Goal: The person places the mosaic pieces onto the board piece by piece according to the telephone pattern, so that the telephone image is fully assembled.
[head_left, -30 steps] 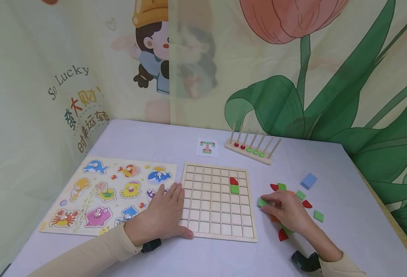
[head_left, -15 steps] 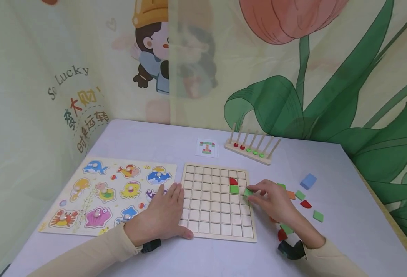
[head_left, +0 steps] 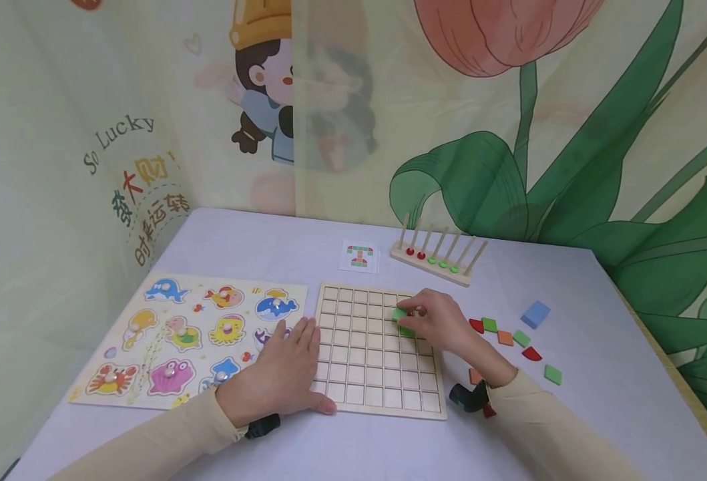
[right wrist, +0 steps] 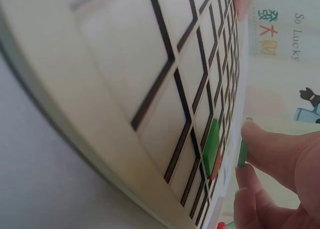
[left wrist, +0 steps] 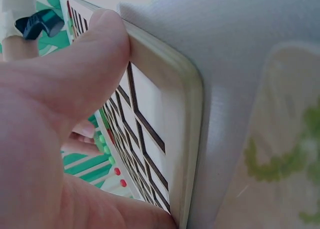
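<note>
While left hand (head_left: pixel 282 374), fingers extended, touches pale wooden grid board (head_left: pixel 368 376), right hand (head_left: pixel 442 322) pinches thin green square tile (right wrist: pixel 243 153) above it.

Head view: elevated, facing forward and down across the white cloth-covered table (head_left: pixel 617 347) to the cream, flower-printed curtain (head_left: pixel 341 190) at 12 o'clock; the whole pale wooden grid board (head_left: pixel 366 357) lies in frame. Left wrist view: close-up past the bare left hand (head_left: pixel 287 371), with fingers of the bare right hand (head_left: pixel 443 324) near 8 o'clock. Right wrist view: low, close, turned sideways, curtain lettering (right wrist: pixel 267 31) at 2 o'clock. Both wrist views share the board.
</note>
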`<action>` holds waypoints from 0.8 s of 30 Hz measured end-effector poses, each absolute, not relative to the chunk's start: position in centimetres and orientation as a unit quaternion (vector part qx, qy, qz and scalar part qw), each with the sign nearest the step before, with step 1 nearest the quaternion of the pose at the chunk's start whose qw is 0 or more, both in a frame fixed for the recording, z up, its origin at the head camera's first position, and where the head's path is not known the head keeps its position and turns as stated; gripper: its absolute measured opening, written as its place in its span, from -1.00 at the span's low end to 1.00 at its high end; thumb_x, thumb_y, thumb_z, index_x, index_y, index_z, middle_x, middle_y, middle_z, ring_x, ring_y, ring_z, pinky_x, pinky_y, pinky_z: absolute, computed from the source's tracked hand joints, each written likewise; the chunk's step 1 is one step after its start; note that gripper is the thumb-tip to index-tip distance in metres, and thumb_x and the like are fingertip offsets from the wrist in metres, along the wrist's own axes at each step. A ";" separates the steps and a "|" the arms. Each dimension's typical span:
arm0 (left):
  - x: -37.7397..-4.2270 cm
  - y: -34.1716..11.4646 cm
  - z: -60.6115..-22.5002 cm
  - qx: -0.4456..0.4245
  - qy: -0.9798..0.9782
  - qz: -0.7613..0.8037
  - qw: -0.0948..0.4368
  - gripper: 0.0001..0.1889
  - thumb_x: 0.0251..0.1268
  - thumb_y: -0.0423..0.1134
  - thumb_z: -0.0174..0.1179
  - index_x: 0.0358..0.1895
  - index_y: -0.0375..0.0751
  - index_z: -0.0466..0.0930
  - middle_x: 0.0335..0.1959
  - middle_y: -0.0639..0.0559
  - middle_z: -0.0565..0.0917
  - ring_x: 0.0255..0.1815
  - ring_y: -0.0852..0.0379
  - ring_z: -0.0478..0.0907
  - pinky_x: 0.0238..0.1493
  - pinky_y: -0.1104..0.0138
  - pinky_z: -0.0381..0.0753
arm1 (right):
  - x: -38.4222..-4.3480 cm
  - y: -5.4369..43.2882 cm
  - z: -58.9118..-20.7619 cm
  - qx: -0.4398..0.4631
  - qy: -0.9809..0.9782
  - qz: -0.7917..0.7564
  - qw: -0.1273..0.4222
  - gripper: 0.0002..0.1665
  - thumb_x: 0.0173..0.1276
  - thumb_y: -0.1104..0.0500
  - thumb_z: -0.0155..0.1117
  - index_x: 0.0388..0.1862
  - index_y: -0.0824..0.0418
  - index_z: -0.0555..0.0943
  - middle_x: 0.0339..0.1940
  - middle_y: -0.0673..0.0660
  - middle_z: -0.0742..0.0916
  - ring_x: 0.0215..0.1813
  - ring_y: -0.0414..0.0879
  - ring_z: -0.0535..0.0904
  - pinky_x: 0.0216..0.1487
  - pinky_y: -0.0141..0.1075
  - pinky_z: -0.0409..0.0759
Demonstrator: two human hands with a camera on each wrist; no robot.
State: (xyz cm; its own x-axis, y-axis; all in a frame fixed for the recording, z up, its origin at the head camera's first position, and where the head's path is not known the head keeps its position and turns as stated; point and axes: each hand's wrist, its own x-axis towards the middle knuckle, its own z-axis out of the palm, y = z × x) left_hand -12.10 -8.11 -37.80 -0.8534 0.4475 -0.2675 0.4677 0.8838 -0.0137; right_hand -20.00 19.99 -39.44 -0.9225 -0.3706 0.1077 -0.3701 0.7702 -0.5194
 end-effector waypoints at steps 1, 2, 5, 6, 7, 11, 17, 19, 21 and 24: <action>-12.1 -8.1 -37.8 0.238 0.962 -0.039 0.130 0.28 -0.02 0.61 0.23 0.52 -0.43 0.26 0.61 -0.32 0.24 0.67 -0.21 0.13 0.62 -0.15 0.16 | -20.3 19.9 -39.5 -0.196 0.941 -0.276 0.006 -0.65 0.25 0.19 0.55 0.02 0.22 0.80 -0.23 0.09 0.79 -0.26 -0.12 0.51 -0.31 -0.34 0.44; -12.1 -8.1 -37.8 0.238 0.962 -0.040 0.130 0.28 -0.02 0.62 0.23 0.52 -0.43 0.26 0.61 -0.32 0.24 0.67 -0.21 0.13 0.62 -0.15 0.16 | -20.6 19.8 -39.6 -0.197 0.941 -0.274 0.011 -0.66 0.25 0.19 0.54 0.02 0.22 0.80 -0.24 0.09 0.79 -0.27 -0.12 0.51 -0.30 -0.34 0.43; -12.1 -8.1 -37.9 0.237 0.962 -0.038 0.131 0.28 -0.02 0.62 0.23 0.52 -0.43 0.26 0.61 -0.32 0.24 0.67 -0.21 0.14 0.62 -0.15 0.17 | -21.2 19.4 -39.7 -0.200 0.942 -0.269 0.025 -0.67 0.27 0.19 0.53 0.01 0.23 0.80 -0.26 0.10 0.78 -0.29 -0.13 0.51 -0.29 -0.34 0.43; -12.1 -8.2 -37.9 0.237 0.962 -0.036 0.131 0.28 -0.02 0.62 0.23 0.52 -0.43 0.26 0.61 -0.32 0.24 0.67 -0.21 0.14 0.62 -0.15 0.17 | -21.4 19.3 -39.7 -0.200 0.942 -0.268 0.028 -0.68 0.27 0.20 0.53 0.00 0.23 0.80 -0.27 0.10 0.77 -0.30 -0.14 0.50 -0.29 -0.34 0.43; -12.1 -8.2 -37.9 0.237 0.962 -0.035 0.131 0.28 -0.02 0.61 0.24 0.52 -0.43 0.26 0.61 -0.32 0.24 0.67 -0.21 0.14 0.62 -0.15 0.16 | -21.5 19.2 -39.7 -0.199 0.942 -0.268 0.032 -0.69 0.27 0.20 0.52 -0.01 0.24 0.81 -0.29 0.10 0.76 -0.31 -0.14 0.49 -0.30 -0.35 0.42; -12.1 -8.2 -38.0 0.238 0.962 -0.031 0.127 0.28 -0.03 0.61 0.24 0.52 -0.44 0.26 0.61 -0.32 0.24 0.67 -0.21 0.14 0.62 -0.16 0.16 | -21.8 18.7 -39.9 -0.186 0.944 -0.268 0.050 -0.69 0.27 0.21 0.52 0.00 0.23 0.81 -0.28 0.10 0.75 -0.33 -0.15 0.48 -0.32 -0.34 0.42; -12.0 -8.1 -37.9 0.240 0.962 -0.037 0.124 0.28 -0.03 0.62 0.23 0.52 -0.44 0.26 0.60 -0.32 0.25 0.67 -0.21 0.14 0.62 -0.14 0.18 | -22.1 18.5 -40.1 -0.169 0.946 -0.271 0.058 -0.68 0.26 0.22 0.53 0.01 0.21 0.81 -0.25 0.11 0.75 -0.34 -0.16 0.48 -0.34 -0.33 0.41; -12.0 -8.2 -37.8 0.241 0.962 -0.040 0.122 0.28 -0.03 0.62 0.23 0.52 -0.43 0.26 0.61 -0.32 0.25 0.67 -0.20 0.14 0.62 -0.14 0.18 | -22.2 18.5 -40.0 -0.171 0.945 -0.271 0.057 -0.68 0.25 0.23 0.54 0.00 0.22 0.81 -0.23 0.12 0.75 -0.35 -0.15 0.49 -0.33 -0.33 0.42; -12.0 -8.2 -37.8 0.241 0.962 -0.042 0.122 0.28 -0.02 0.62 0.23 0.52 -0.43 0.26 0.61 -0.31 0.25 0.67 -0.20 0.14 0.62 -0.14 0.18 | -22.3 18.5 -39.9 -0.174 0.946 -0.269 0.058 -0.68 0.25 0.22 0.54 -0.01 0.22 0.81 -0.22 0.12 0.74 -0.34 -0.15 0.49 -0.32 -0.33 0.42; -12.1 -8.1 -37.8 0.240 0.962 -0.043 0.122 0.28 -0.02 0.62 0.22 0.52 -0.42 0.26 0.61 -0.31 0.25 0.67 -0.20 0.14 0.62 -0.14 0.18 | -22.4 18.5 -39.9 -0.177 0.946 -0.266 0.061 -0.68 0.24 0.22 0.54 -0.01 0.22 0.81 -0.20 0.12 0.74 -0.32 -0.15 0.50 -0.31 -0.33 0.42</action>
State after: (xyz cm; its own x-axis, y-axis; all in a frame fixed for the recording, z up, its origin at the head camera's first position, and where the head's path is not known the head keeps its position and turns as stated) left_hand -12.08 -8.14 -37.80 -0.8546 0.4517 -0.2561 0.4727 0.8809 -0.0235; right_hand -22.40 18.51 -39.89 -0.9299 -0.3672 -0.0209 -0.3024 0.7957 -0.5249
